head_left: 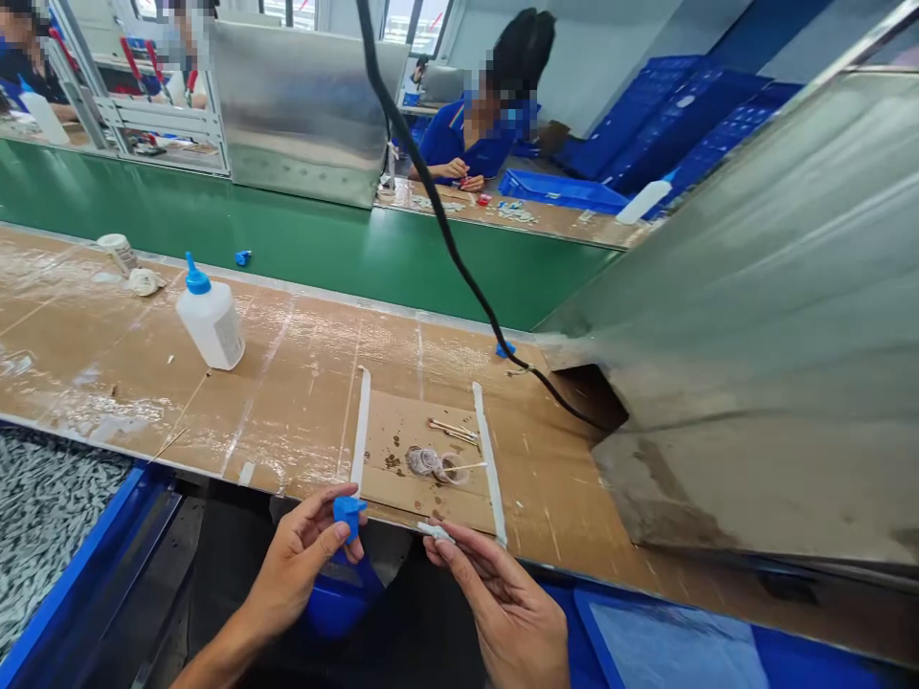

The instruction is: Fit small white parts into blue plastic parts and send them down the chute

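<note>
Head view: left hand (302, 560) pinches a small blue plastic cap (348, 510) at the near edge of the cardboard work pad (402, 431); right hand (495, 598) just right of it grips a small white part (435, 529), long axis pointing left toward the cap, close but apart. Swab sticks (454, 431) and glue bottle (211, 319) lie beyond the pad edge; nothing between the hands.

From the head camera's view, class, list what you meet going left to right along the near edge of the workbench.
Bin of small grey parts → left hand pinching a small blue cap → right hand holding a small white piece → blue tray.
</note>
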The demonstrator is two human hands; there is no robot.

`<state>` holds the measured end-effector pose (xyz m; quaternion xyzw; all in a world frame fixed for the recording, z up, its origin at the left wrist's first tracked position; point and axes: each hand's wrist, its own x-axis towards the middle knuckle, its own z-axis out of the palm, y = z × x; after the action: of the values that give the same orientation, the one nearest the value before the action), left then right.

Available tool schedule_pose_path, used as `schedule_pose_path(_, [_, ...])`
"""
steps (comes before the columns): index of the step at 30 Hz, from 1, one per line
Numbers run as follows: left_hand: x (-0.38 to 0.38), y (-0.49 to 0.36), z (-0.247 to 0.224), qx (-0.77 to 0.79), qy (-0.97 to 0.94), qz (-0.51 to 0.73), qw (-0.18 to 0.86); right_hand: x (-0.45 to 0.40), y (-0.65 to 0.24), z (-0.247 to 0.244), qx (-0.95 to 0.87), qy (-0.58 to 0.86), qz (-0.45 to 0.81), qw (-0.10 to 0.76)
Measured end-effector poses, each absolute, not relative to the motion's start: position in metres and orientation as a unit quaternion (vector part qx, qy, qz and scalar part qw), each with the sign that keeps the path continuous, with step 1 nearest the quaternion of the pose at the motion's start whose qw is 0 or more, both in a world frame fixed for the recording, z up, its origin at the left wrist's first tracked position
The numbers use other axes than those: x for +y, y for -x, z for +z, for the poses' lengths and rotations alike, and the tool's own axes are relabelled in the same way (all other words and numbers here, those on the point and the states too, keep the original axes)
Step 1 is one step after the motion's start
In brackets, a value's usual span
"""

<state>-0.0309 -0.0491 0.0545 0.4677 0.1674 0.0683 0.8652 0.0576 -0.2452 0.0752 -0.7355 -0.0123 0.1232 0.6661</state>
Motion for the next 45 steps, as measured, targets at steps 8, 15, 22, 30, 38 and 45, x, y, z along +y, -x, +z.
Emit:
schedule_pose_path(8, [-0.067,0.017,0.062,0.173,-0.327,-0.023,0.929,-0.269,-0.056,0.067,-0.011,0.757,0.061,0.650])
schedule_pose_path(15, [-0.072,0.015,0.053,0.149,-0.384,0.014,0.911,-0.262,-0.061,0.076,-0.035,0.740,0.012,0.672])
schedule_pose_path(22, [-0.072,0.016,0.047,0.126,-0.410,0.027,0.903,-0.256,-0.060,0.075,-0.021,0.712,0.041,0.701])
schedule_pose_path(30, [-0.073,0.021,0.046,0.090,-0.415,-0.005,0.905,-0.252,-0.056,0.080,-0.074,0.716,0.039,0.693])
schedule_pose_path(38, [-0.072,0.027,0.057,0.087,-0.503,-0.018,0.860,-0.251,-0.050,0.081,-0.070,0.722,0.016,0.688])
schedule_pose_path(45, [-0.072,0.025,0.057,0.119,-0.515,-0.045,0.848,-0.246,-0.043,0.080,-0.058,0.709,-0.008,0.703])
